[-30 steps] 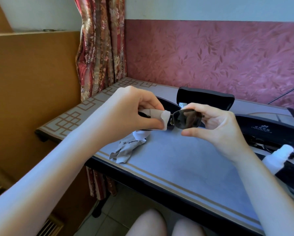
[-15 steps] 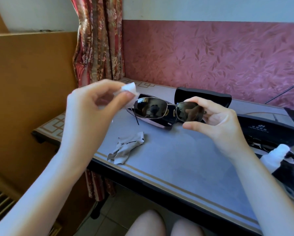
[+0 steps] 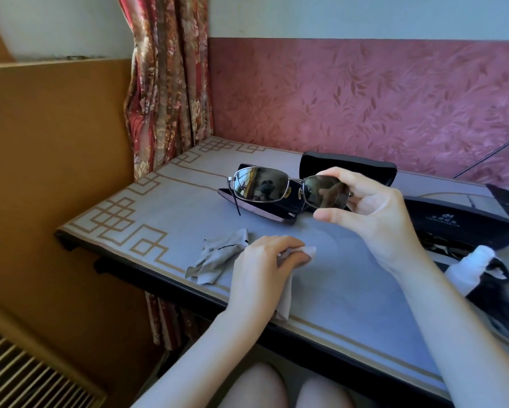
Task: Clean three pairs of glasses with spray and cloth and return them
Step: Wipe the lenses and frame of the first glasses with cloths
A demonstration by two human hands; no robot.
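My right hand (image 3: 374, 210) pinches the right lens of a pair of dark metal-framed sunglasses (image 3: 265, 187), held up above the table (image 3: 350, 290). My left hand (image 3: 262, 260) lies low on the table and grips a pale cleaning cloth (image 3: 285, 301), whose ends poke out past the fingers and beside the wrist. A second crumpled grey cloth (image 3: 215, 260) lies just left of that hand. An open black glasses case (image 3: 276, 213) sits behind the sunglasses. A white spray bottle (image 3: 471, 269) lies at the right.
Another open black case (image 3: 347, 166) stands at the back, and a larger dark case with printed lettering (image 3: 459, 222) lies at the right, with dark glasses partly hidden below it. A curtain (image 3: 167, 83) hangs left of the table. My knees show under the front edge.
My left hand took the cloth off the left lens, lifted it away, then dropped it to the table. My right hand kept the sunglasses almost still.
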